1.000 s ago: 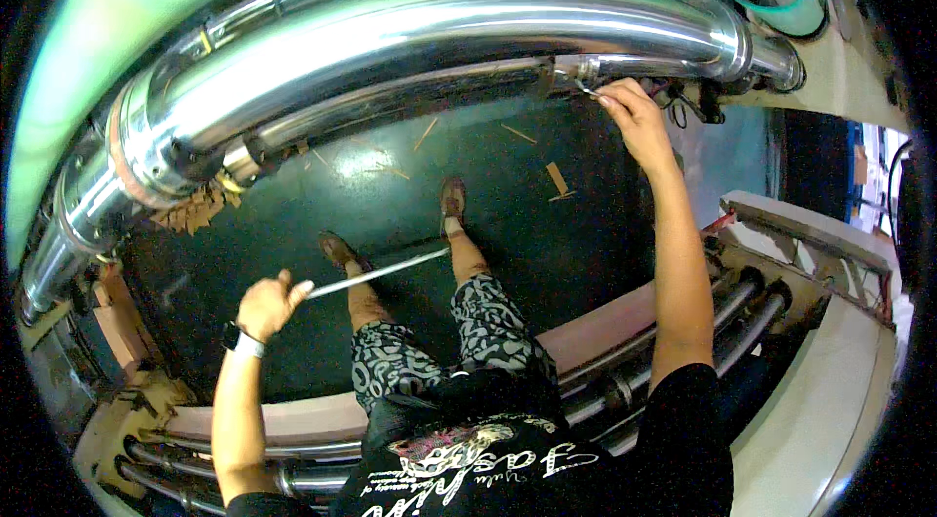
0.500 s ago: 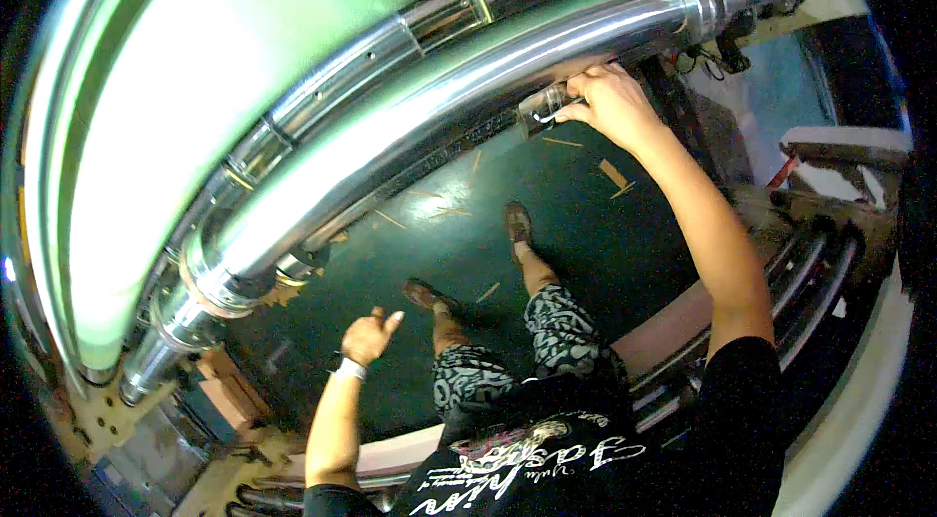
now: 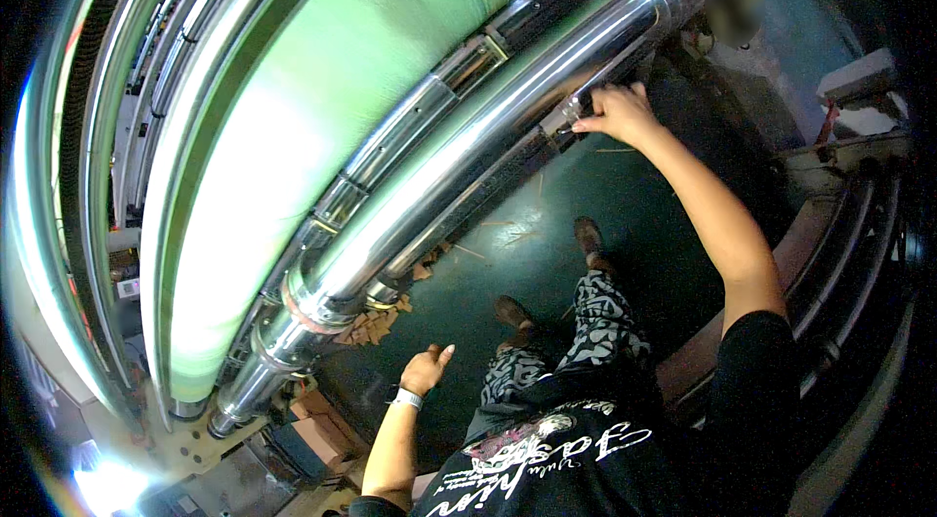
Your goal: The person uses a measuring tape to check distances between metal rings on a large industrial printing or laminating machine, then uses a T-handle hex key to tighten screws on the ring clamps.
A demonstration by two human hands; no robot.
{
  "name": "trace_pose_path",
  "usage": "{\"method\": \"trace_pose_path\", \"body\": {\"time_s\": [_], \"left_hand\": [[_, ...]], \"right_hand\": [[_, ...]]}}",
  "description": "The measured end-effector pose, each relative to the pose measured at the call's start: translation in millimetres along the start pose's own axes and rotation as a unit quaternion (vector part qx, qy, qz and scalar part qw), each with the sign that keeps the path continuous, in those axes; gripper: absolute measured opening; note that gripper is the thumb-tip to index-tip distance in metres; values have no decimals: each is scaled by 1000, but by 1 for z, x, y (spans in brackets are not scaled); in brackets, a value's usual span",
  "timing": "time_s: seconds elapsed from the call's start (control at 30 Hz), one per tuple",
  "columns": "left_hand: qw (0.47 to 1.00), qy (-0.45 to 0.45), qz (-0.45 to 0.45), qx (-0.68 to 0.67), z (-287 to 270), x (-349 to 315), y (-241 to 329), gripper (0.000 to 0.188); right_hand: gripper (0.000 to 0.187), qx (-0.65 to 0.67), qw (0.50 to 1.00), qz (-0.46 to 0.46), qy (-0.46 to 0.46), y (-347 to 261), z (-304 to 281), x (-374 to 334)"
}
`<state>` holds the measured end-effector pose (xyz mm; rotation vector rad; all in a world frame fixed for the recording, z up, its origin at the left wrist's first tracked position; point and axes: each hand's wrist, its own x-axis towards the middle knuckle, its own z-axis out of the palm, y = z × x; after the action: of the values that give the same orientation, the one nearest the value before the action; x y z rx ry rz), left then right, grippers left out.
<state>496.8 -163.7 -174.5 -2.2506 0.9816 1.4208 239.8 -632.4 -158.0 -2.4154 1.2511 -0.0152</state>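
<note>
A long polished metal roller (image 3: 468, 146) runs slantwise in front of me, from lower left to upper right. Behind it curves a broad green sheet (image 3: 332, 97) over a large drum. My right hand (image 3: 623, 115) is at a small metal fitting (image 3: 564, 117) on the dark bar (image 3: 478, 193) under the roller's near side. Its thumb and fingers pinch a short piece of that fitting, partly hidden by the fingers. My left hand (image 3: 424, 371) hangs below the roller's left part, touching nothing, thumb stretched out and the other fingers loosely bent. A white band circles that wrist.
Scraps of brown card (image 3: 376, 322) lie beneath the roller's left end, near a cardboard box (image 3: 327, 429). Thin strips litter the dark green floor (image 3: 508, 244) by my feet. Several dark rails (image 3: 839, 253) run at the right, and a white block (image 3: 859, 75) sits beyond them.
The view has turned and shifted left, showing more of the machine there. My right hand stays at the fitting, its grip slightly changed. My left hand still hangs free.
</note>
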Motion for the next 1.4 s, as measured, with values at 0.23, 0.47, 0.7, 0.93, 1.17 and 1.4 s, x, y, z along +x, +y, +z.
{"method": "trace_pose_path", "body": {"time_s": [0.23,0.47,0.7,0.93,1.17,1.4], "left_hand": [[1000,-17,1,-26,1,-26,-13,65],[992,55,-24,-112,9,-51,-53,65],[986,80,-54,-138,-10,-60,-12,65],[973,158,13,-168,-28,-36,88,58],[944,156,54,-284,-25,-62,175,45],[792,36,173,-585,-47,-22,242,35]], "right_hand": [[51,117,965,137,193,-30,91,-45],[46,170,885,298,314,-65,125,-52],[54,269,912,235,203,-49,115,-56],[33,357,925,124,39,-26,91,-61],[19,357,909,-58,208,-11,87,-58],[23,425,902,13,76,32,85,-86]]}}
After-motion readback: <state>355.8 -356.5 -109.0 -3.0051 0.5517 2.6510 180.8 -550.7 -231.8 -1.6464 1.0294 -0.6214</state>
